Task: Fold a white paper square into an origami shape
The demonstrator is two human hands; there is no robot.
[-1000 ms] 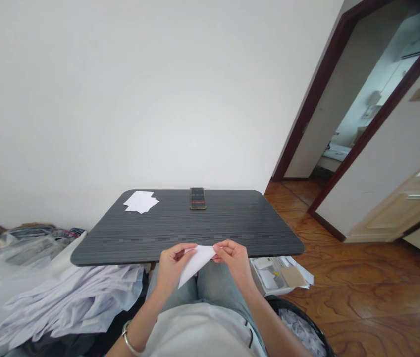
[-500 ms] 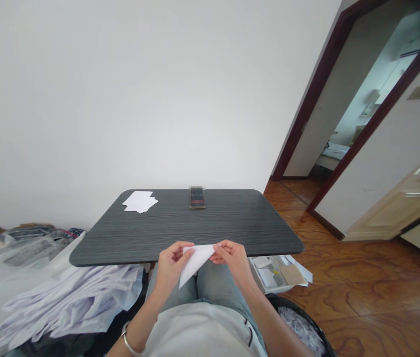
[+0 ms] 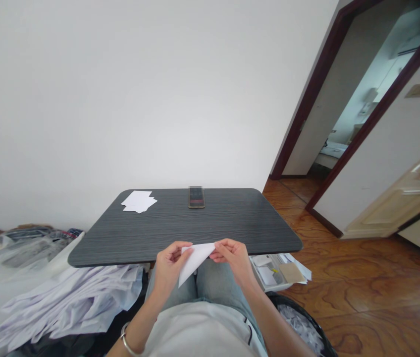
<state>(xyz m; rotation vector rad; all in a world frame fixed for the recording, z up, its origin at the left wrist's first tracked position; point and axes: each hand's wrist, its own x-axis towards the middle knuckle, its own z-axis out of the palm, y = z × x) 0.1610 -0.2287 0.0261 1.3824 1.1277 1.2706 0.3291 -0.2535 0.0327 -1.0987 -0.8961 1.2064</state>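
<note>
A white sheet of paper folded into a triangle (image 3: 194, 260) is held over my lap, just below the near edge of the dark wood-grain table (image 3: 232, 223). My left hand (image 3: 168, 265) pinches its upper left edge. My right hand (image 3: 234, 255) pinches its upper right corner. The paper's point hangs down to the left between my hands. Both hands are closed on the paper.
A few white paper sheets (image 3: 138, 202) lie at the table's far left, and a phone (image 3: 196, 196) at its far middle. A heap of white papers (image 3: 65, 302) sits left of my legs. A box with small items (image 3: 279, 272) and a bin of paper scraps (image 3: 301, 325) stand to the right.
The hands and the folded paper stay almost in place; the fingers shift slightly along the top edge. The view has drifted a little.
</note>
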